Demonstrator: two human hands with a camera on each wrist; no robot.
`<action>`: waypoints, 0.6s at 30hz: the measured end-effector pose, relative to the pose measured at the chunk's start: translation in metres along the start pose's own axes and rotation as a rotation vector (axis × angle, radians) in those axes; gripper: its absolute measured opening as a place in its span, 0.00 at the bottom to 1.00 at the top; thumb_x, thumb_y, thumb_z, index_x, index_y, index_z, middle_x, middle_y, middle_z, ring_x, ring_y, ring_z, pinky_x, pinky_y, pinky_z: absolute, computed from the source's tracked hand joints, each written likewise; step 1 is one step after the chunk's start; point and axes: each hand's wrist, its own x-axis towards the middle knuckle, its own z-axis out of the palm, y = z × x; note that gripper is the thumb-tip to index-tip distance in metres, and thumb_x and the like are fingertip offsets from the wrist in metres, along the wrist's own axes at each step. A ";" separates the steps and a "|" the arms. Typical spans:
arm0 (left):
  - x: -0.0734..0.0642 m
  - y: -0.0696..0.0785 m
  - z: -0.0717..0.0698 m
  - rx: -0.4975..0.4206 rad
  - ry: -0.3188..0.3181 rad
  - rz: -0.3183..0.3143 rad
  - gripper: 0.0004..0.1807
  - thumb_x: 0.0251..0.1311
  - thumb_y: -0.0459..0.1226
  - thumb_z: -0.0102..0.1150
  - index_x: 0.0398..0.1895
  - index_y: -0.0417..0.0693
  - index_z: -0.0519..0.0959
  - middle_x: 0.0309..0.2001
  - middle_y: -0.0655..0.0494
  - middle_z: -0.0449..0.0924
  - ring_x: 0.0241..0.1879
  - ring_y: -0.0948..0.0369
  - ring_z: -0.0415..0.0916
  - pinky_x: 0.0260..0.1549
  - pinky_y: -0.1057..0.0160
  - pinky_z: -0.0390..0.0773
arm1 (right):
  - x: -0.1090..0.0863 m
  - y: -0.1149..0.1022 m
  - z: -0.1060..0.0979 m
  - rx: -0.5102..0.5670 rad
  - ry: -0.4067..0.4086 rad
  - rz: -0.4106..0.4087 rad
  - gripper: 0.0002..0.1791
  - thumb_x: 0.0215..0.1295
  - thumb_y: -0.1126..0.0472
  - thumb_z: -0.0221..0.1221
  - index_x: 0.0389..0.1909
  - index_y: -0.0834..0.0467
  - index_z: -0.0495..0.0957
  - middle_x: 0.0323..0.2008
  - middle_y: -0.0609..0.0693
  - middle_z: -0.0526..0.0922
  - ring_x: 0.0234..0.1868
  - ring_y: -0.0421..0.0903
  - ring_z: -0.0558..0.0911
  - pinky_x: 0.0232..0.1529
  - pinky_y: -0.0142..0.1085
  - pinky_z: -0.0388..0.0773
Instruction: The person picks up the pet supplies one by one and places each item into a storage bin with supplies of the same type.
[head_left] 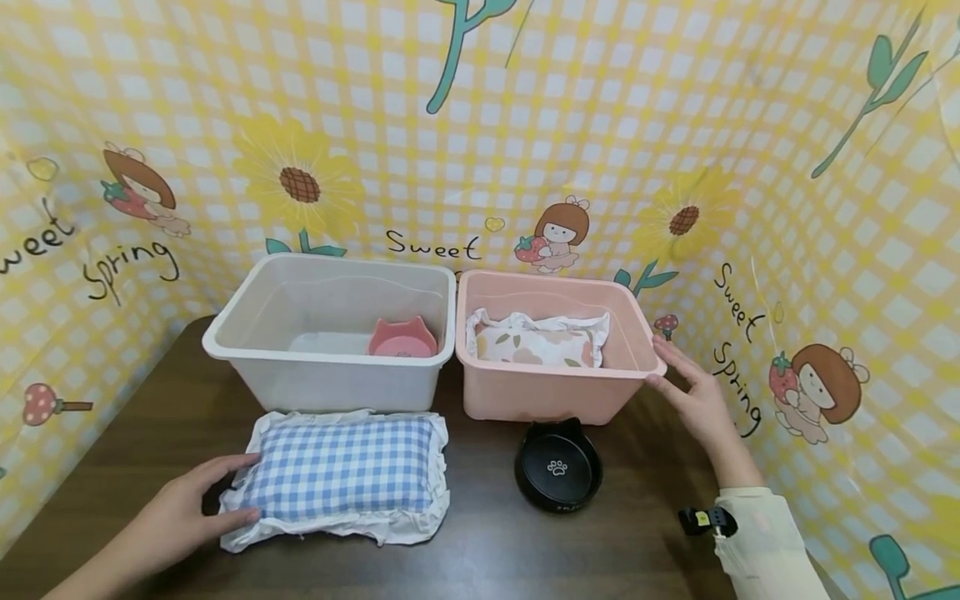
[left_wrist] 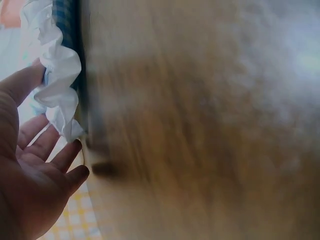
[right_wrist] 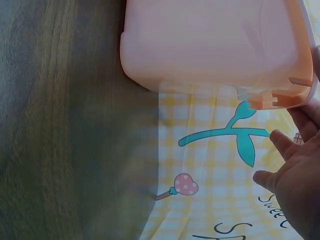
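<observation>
2 grips — left hand (head_left: 171,510) clamped on the checked cushion (head_left: 341,467), right hand (head_left: 701,407) on the pink bin (head_left: 540,397), probably for steadiness.

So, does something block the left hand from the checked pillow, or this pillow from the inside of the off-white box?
Nothing visible separates the left hand from the checked pillow. Behind the pillow, only the front wall of the off-white box stands before the inside.
</observation>
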 end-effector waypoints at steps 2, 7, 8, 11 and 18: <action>0.002 0.002 0.000 -0.013 -0.024 -0.031 0.37 0.52 0.56 0.76 0.63 0.50 0.79 0.61 0.42 0.81 0.59 0.38 0.76 0.50 0.61 0.79 | 0.002 0.008 0.000 -0.002 0.003 0.018 0.31 0.71 0.60 0.65 0.73 0.55 0.71 0.75 0.54 0.67 0.79 0.51 0.59 0.77 0.57 0.52; 0.006 0.005 0.000 -0.016 -0.046 -0.122 0.34 0.53 0.57 0.75 0.57 0.45 0.83 0.56 0.37 0.83 0.51 0.45 0.81 0.43 0.44 0.82 | 0.007 0.022 -0.003 -0.007 -0.007 0.031 0.31 0.69 0.59 0.66 0.72 0.51 0.72 0.74 0.51 0.70 0.77 0.38 0.62 0.77 0.52 0.54; 0.007 0.006 0.000 -0.011 -0.045 -0.133 0.34 0.53 0.57 0.75 0.56 0.45 0.84 0.55 0.37 0.84 0.47 0.50 0.81 0.41 0.49 0.82 | 0.007 0.021 -0.004 -0.005 -0.011 0.027 0.31 0.69 0.59 0.66 0.72 0.52 0.72 0.73 0.52 0.70 0.76 0.35 0.62 0.77 0.53 0.54; 0.009 0.007 0.001 -0.012 -0.041 -0.163 0.30 0.53 0.56 0.76 0.52 0.46 0.86 0.49 0.43 0.87 0.36 0.63 0.76 0.33 0.64 0.78 | 0.005 0.009 -0.006 0.005 -0.023 0.018 0.31 0.69 0.60 0.67 0.71 0.57 0.72 0.72 0.57 0.70 0.72 0.26 0.63 0.75 0.58 0.55; 0.012 0.010 0.002 -0.043 -0.027 -0.204 0.23 0.55 0.56 0.75 0.45 0.51 0.88 0.43 0.54 0.89 0.33 0.70 0.73 0.32 0.69 0.76 | 0.001 -0.019 -0.012 -0.037 -0.042 -0.002 0.30 0.69 0.60 0.67 0.69 0.61 0.73 0.70 0.60 0.72 0.70 0.26 0.66 0.74 0.32 0.60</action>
